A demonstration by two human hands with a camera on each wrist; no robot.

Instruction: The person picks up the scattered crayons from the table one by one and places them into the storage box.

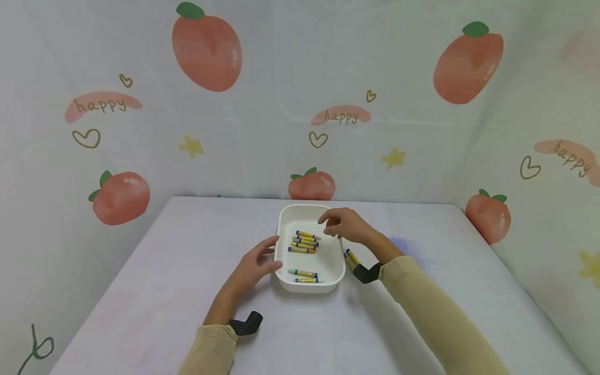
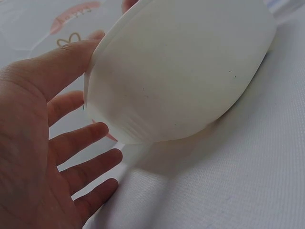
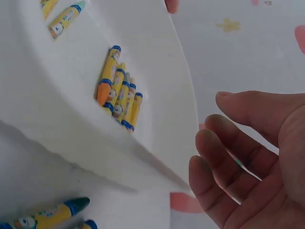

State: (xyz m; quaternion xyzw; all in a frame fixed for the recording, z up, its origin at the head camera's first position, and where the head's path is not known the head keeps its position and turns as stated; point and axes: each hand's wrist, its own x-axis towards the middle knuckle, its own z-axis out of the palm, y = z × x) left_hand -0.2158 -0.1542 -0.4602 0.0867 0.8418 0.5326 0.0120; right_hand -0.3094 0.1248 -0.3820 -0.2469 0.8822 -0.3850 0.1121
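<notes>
A white plastic tray [image 1: 333, 265] stands on the table with several crayons [image 1: 302, 250] in yellow and blue wrappers lying in it. Most lie side by side in its middle; a green crayon [image 1: 302, 273] and a pale one [image 1: 307, 280] lie toward the near end. My left hand [image 1: 250, 268] touches the tray's left wall, thumb and fingers spread along the rim, as the left wrist view shows. Over the tray's right rim hovers my right hand [image 1: 349, 225], its fingers loosely bent with nothing between them in the right wrist view.
Crayons [image 1: 352, 257] lie on the table just right of the tray, partly behind the right wrist's black camera mount [image 1: 367, 273]; one has a dark green tip [image 3: 76, 205]. A printed cloth backdrop [image 1: 262, 146] rises behind the table [image 1: 211, 224].
</notes>
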